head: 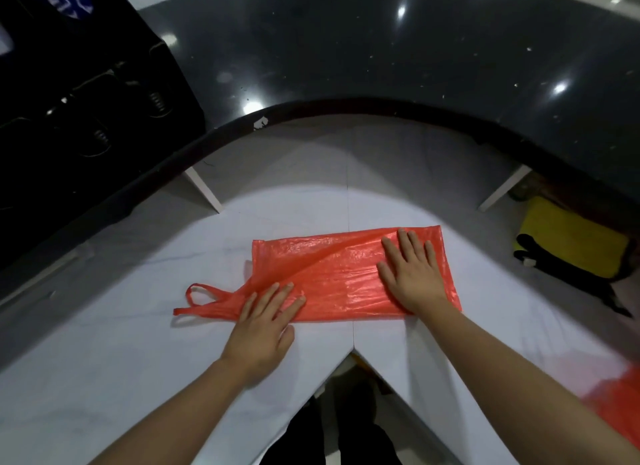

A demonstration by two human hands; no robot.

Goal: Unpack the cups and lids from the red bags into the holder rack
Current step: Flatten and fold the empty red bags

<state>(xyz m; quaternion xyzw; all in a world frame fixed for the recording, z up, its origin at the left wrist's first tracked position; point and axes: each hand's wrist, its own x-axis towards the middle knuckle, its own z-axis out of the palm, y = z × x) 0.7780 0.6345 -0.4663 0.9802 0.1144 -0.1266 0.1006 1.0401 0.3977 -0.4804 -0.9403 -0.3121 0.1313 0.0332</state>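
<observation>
An empty red plastic bag (332, 270) lies flat on the white counter (121, 343), its handles stretched out to the left. My left hand (266, 322) presses flat on the bag's near left part, by the handles, fingers straight. My right hand (412, 270) lies flat on the bag's right half, fingers spread. A black holder rack (86, 93) with round openings stands at the upper left on the dark raised counter. No cups or lids show.
A dark curved raised counter (381, 59) runs behind the white one. Another piece of red plastic (620, 409) shows blurred at the right edge. A yellow and black bag (571, 242) sits low at the right. The white counter has a V-shaped notch at my body.
</observation>
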